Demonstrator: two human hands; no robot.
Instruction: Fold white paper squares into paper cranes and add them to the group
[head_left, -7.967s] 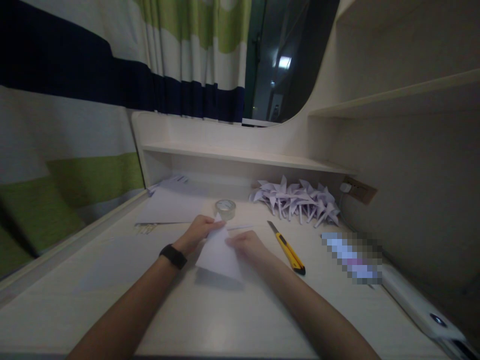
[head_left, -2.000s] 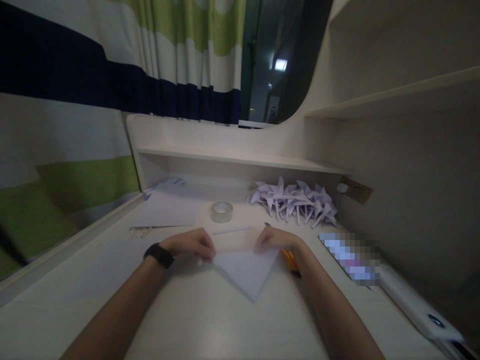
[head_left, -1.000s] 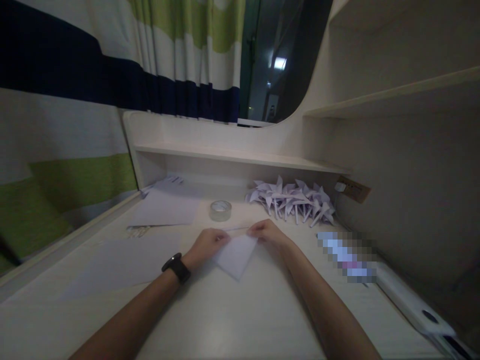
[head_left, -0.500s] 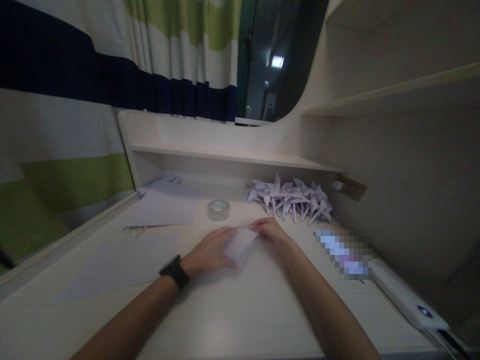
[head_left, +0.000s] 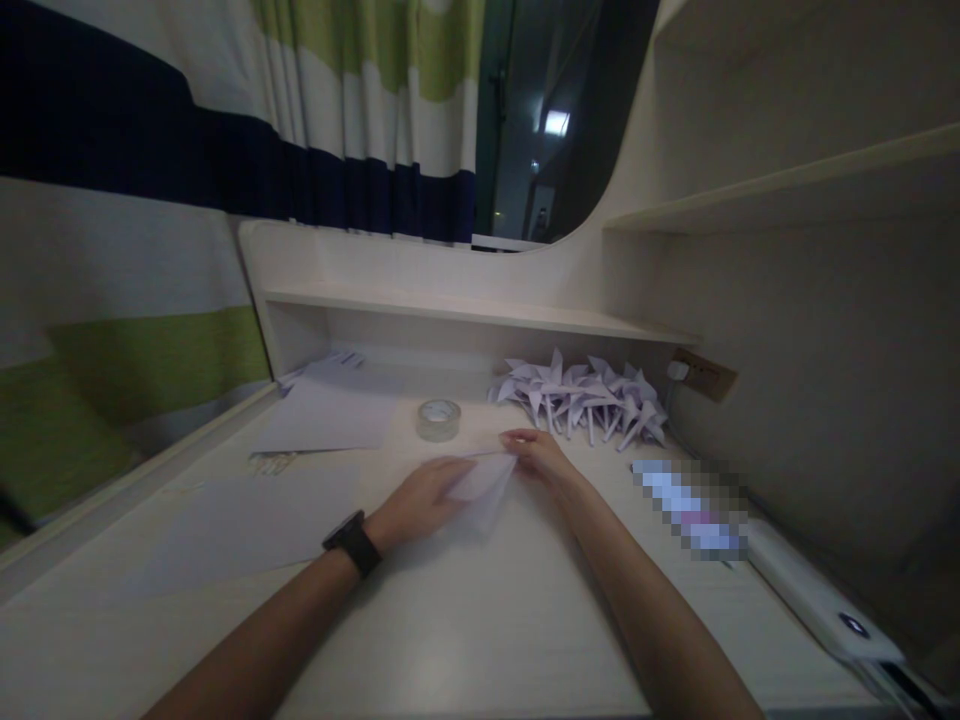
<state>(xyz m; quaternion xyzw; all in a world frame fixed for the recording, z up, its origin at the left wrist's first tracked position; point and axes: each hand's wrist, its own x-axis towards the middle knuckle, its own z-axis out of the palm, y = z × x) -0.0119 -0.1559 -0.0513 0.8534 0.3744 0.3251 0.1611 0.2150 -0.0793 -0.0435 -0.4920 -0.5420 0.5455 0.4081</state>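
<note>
- Clock read from the white folded paper (head_left: 487, 488), 12 at the desk's far side; paper at mid-desk, between both hands, lower part blurred.
- Left hand (head_left: 424, 503): at 9 o'clock, fingers together against the paper's near flank. Thumb unclear; cannot tell if it pinches.
- Dark watch (head_left: 352, 543) on left wrist, at 8.
- Right hand (head_left: 541, 458): at 2 o'clock, thumb and fingertips pinching the paper's upper corner.
- Clear tape roll (head_left: 439, 420): 11 o'clock, near the paper, flat on the desk (head_left: 450, 640).
- White paper pinwheels (head_left: 581, 390): heaped between 1 and 2, stalks toward the near side.
- Paper stack (head_left: 330, 405): 10 o'clock, small loose bits (head_left: 271, 463) just beside its near edge, too small to name.
- Single sheet (head_left: 232, 535): between 8 and 9, flat.
- Pixelated flat item (head_left: 686, 510): 3 o'clock.
- Long white device (head_left: 814, 590): between 3 and 4, well apart.
</note>
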